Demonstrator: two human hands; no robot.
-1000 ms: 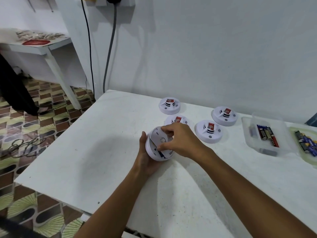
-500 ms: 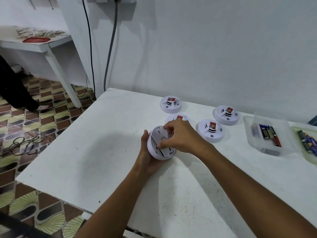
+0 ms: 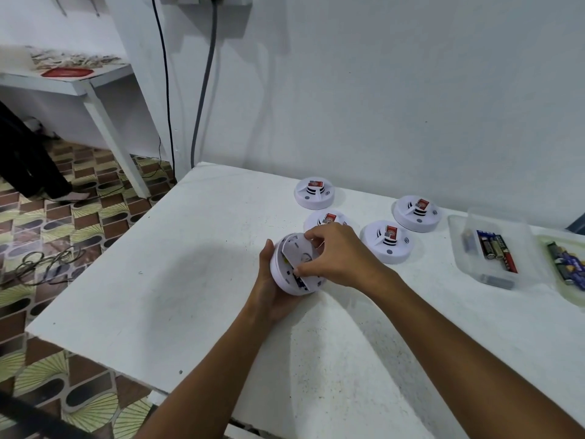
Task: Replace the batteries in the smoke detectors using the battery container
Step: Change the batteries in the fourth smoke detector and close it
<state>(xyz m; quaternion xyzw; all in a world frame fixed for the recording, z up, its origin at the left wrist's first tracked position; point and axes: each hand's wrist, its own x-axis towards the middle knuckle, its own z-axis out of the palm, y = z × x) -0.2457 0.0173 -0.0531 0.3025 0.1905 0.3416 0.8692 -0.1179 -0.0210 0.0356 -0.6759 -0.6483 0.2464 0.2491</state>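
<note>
Detector is cradled on edge in left hand, just above the surface. Back cover is pinched by right hand fingers, part lifted. Step judged: opening battery bay. Next: cover freed, old cells pulled; container lies well right.

A white wall carries two hanging cables above patterned floor tiles and a white side table.

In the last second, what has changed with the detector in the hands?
The right hand has lifted the white back cover partly off the round white smoke detector, exposing its inside. The left hand still grips it. The four detectors on the white table stayed put.
</note>
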